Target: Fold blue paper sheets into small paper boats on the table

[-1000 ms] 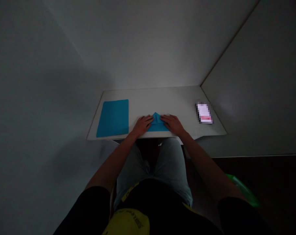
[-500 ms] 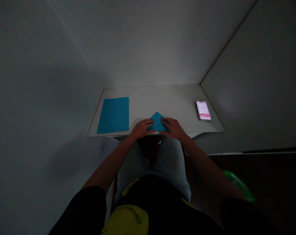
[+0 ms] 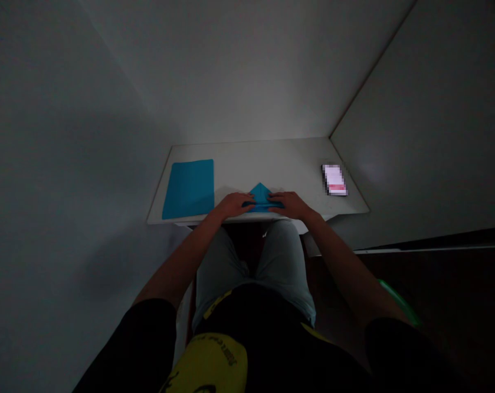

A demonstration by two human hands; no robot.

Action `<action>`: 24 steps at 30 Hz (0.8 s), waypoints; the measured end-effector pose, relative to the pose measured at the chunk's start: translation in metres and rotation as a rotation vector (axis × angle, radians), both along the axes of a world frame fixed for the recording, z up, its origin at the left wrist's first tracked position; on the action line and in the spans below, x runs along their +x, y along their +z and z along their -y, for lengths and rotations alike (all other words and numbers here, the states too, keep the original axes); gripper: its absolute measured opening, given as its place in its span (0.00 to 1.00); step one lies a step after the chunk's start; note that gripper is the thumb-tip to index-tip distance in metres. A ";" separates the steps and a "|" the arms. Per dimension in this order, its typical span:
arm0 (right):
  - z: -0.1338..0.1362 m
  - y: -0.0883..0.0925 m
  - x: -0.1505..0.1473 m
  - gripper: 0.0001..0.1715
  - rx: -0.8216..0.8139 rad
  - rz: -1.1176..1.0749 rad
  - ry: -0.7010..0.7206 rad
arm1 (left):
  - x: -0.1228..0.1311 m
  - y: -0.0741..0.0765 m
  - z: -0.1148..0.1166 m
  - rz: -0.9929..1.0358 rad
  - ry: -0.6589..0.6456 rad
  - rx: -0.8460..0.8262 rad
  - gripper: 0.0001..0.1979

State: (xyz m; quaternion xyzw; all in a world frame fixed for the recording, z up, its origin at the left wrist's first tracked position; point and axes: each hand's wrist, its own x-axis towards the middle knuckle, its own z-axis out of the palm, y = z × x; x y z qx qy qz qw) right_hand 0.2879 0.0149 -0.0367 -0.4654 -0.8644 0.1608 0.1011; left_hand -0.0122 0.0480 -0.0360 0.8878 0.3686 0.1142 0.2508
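A folded blue paper [image 3: 261,198] lies at the near edge of the white table [image 3: 264,161], its point aimed away from me. My left hand [image 3: 231,206] rests on its left corner, fingertips over the paper. My right hand [image 3: 292,205] lies the same way on its right corner. The two hands hide the paper's side corners. Its lower edge sits almost at the table's front edge. A flat blue sheet [image 3: 189,189] lies to the left of my left hand, not touching it.
A pixelated phone [image 3: 334,179] lies at the table's right side. Walls close in behind and on both sides of the table. My knees are under its front edge. A yellow item [image 3: 206,364] sits on my lap, and something green [image 3: 398,301] lies on the floor to the right.
The whole view has tilted, so the table sits higher in the frame. Both hands stay on the folded paper, with little visible shift. The flat sheet and phone have not moved on the table.
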 end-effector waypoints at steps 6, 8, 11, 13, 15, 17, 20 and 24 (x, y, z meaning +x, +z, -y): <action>-0.009 0.004 -0.007 0.21 -0.005 0.049 -0.087 | 0.014 0.006 0.005 -0.098 0.138 0.070 0.17; -0.010 0.007 -0.012 0.20 0.009 0.080 -0.146 | 0.018 0.009 0.006 -0.178 0.177 0.097 0.20; -0.008 0.010 -0.020 0.18 0.046 0.095 -0.199 | 0.022 0.015 0.006 -0.221 0.211 0.119 0.26; -0.004 0.009 -0.026 0.18 0.095 0.098 -0.239 | 0.025 0.016 0.009 -0.209 0.227 0.154 0.26; 0.003 0.003 -0.034 0.20 0.178 0.100 -0.298 | 0.029 0.014 0.015 -0.185 0.240 0.241 0.22; 0.011 -0.005 -0.042 0.20 0.262 0.094 -0.330 | 0.032 0.008 0.023 -0.156 0.241 0.323 0.17; 0.025 -0.020 -0.049 0.20 0.291 0.071 -0.259 | 0.031 -0.008 0.035 -0.137 0.223 0.315 0.17; 0.042 -0.037 -0.044 0.25 0.272 0.014 -0.205 | 0.020 -0.026 0.052 -0.094 0.241 0.296 0.22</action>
